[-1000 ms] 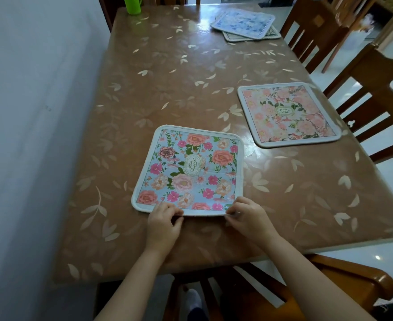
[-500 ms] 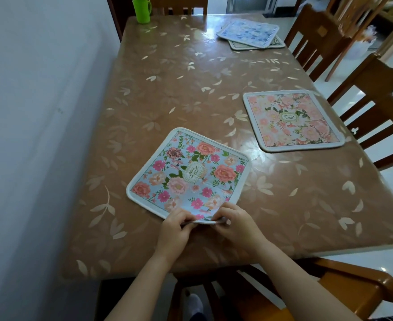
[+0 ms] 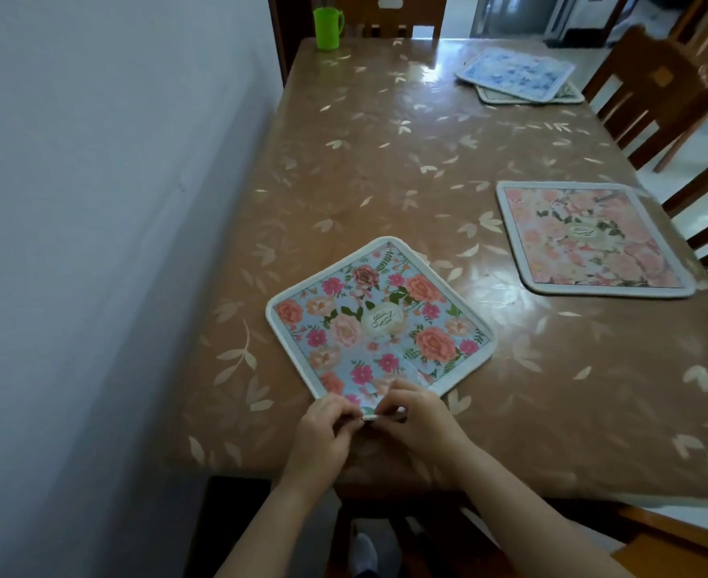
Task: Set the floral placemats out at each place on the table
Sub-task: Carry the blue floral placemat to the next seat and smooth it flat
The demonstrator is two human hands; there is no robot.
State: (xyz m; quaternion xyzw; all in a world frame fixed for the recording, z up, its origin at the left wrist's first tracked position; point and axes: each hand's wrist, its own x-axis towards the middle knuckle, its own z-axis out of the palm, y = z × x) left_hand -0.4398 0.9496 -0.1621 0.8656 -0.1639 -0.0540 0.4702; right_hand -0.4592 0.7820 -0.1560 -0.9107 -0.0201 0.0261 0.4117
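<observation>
Blue floral placemat [image 3: 379, 323] lies cornerwise, lower centre of frame; our left hand [image 3: 323, 435] and right hand [image 3: 421, 423] pinch its near corner. We should pivot it flat until square with the table [image 3: 385, 181].

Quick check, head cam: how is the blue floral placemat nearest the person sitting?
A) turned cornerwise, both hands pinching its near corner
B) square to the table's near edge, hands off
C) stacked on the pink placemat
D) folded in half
A: the blue floral placemat lies flat but cornerwise to the table edge, and the left hand and right hand pinch its near corner; the pink placemat lies apart from it.
</observation>
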